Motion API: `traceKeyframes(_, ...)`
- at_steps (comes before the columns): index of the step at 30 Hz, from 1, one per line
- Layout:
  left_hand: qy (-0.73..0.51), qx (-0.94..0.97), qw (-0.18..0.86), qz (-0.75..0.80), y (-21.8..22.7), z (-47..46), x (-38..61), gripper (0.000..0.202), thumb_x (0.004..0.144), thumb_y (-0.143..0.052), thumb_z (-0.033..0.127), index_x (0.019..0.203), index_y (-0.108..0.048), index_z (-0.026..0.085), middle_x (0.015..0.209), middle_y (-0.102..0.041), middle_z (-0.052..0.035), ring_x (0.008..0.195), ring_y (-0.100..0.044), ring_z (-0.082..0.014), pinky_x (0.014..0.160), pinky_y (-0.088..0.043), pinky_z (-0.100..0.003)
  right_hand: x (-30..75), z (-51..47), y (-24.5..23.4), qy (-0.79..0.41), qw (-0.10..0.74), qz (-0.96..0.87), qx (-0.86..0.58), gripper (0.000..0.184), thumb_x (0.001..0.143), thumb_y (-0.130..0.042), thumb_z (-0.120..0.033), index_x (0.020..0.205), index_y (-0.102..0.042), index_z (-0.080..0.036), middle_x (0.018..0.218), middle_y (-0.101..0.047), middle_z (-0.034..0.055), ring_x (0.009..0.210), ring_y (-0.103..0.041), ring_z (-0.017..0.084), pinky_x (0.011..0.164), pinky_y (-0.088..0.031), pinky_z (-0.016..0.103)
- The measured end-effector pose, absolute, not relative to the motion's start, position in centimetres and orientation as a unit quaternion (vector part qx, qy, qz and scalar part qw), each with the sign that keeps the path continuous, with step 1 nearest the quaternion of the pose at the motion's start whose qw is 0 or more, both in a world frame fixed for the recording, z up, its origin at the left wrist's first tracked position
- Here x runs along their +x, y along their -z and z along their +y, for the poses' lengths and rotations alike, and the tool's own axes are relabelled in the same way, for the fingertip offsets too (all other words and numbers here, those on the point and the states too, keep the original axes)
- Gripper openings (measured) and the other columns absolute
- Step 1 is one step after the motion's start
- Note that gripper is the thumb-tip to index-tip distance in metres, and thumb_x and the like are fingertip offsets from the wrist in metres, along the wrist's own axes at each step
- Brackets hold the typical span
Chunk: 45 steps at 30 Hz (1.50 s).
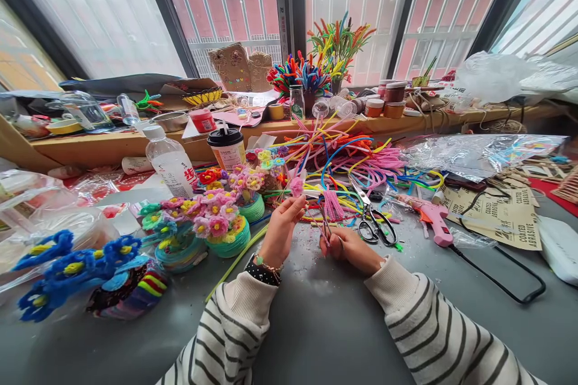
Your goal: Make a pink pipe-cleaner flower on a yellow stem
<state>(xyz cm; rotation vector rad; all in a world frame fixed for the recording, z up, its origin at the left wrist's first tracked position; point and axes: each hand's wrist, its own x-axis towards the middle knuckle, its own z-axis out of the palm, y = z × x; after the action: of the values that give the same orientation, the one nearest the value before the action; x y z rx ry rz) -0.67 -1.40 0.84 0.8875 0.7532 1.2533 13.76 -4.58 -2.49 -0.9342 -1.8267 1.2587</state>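
Pinched in the fingertips of my left hand (279, 231) is a small pink pipe-cleaner flower (297, 186), held up above the grey table. My right hand (347, 249) is closed around a small pair of scissors (325, 224), whose blades point up and away from me, a little right of the flower and apart from it. A bundle of pink pipe cleaners (333, 204) lies just beyond the scissors. Left of my left hand stand pots of pipe-cleaner flowers, the nearest with pink blooms (218, 225). Pink scraps dot the table between my hands.
Black-handled scissors (379, 225) and a pink glue gun (433, 219) with a black cord lie to the right, near sandpaper sheets (492, 213). A plastic bottle (169, 162) and a lidded cup (227, 149) stand at the left. Loose pipe cleaners (356, 162) spread behind my hands.
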Motion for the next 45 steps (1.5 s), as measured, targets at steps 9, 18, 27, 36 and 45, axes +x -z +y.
traceKeyframes(9, -0.553, 0.422, 0.636, 0.335, -0.6, -1.4, -0.8, 0.011, 0.063, -0.059, 0.025, 0.063, -0.056, 0.014, 0.069, -0.050, 0.0012, 0.068, -0.044, -0.0075, 0.067, -0.033, -0.020, 13.6, -4.9, 1.7, -0.476, 0.278, -0.776, -0.307, 0.064, 0.064, -0.019, -0.070, 0.059, -0.048, -0.013, 0.053, -0.040, -0.0023, 0.049, -0.034, 0.007, 0.047, -0.027, 0.020)
traceKeyframes(18, -0.554, 0.430, 0.619, 0.353, -0.8, -1.5, -0.6, 0.014, 0.060, -0.061, 0.026, 0.058, -0.053, 0.014, 0.062, -0.045, 0.0028, 0.062, -0.040, -0.0067, 0.064, -0.032, -0.020, 13.6, -4.9, 1.8, -0.443, 0.282, -0.788, -0.322, 0.060, 0.067, -0.025, -0.067, 0.054, -0.049, -0.013, 0.050, -0.042, -0.0017, 0.049, -0.037, 0.008, 0.049, -0.029, 0.021)
traceKeyframes(27, -0.577, 0.429, 0.586, 0.373, -0.8, -1.4, -0.6, 0.016, 0.059, -0.060, 0.028, 0.058, -0.052, 0.015, 0.063, -0.046, 0.0036, 0.061, -0.040, -0.0064, 0.063, -0.031, -0.020, 13.5, -4.8, 2.2, -0.441, 0.314, -0.757, -0.367, 0.057, 0.068, -0.032, -0.062, 0.045, -0.048, -0.013, 0.043, -0.043, -0.0014, 0.043, -0.037, 0.007, 0.045, -0.028, 0.020)
traceKeyframes(36, -0.586, 0.428, 0.569, 0.387, -0.8, -1.4, -0.6, 0.016, 0.060, -0.060, 0.029, 0.059, -0.051, 0.015, 0.063, -0.047, 0.0035, 0.062, -0.041, -0.0065, 0.065, -0.031, -0.020, 13.5, -4.9, 2.2, -0.453, 0.305, -0.755, -0.362, 0.059, 0.066, -0.029, -0.066, 0.048, -0.047, -0.013, 0.045, -0.042, -0.0019, 0.043, -0.036, 0.006, 0.043, -0.027, 0.019)
traceKeyframes(45, -0.578, 0.467, 0.551, 0.380, -0.5, -1.4, -0.6, 0.016, 0.062, -0.058, 0.029, 0.058, -0.050, 0.015, 0.061, -0.043, 0.0044, 0.060, -0.037, -0.0062, 0.062, -0.030, -0.020, 13.3, -5.1, 2.0, -0.468, 0.286, -0.765, -0.337, 0.061, 0.067, -0.023, -0.067, 0.053, -0.047, -0.013, 0.048, -0.039, -0.0024, 0.045, -0.033, 0.006, 0.043, -0.027, 0.019)
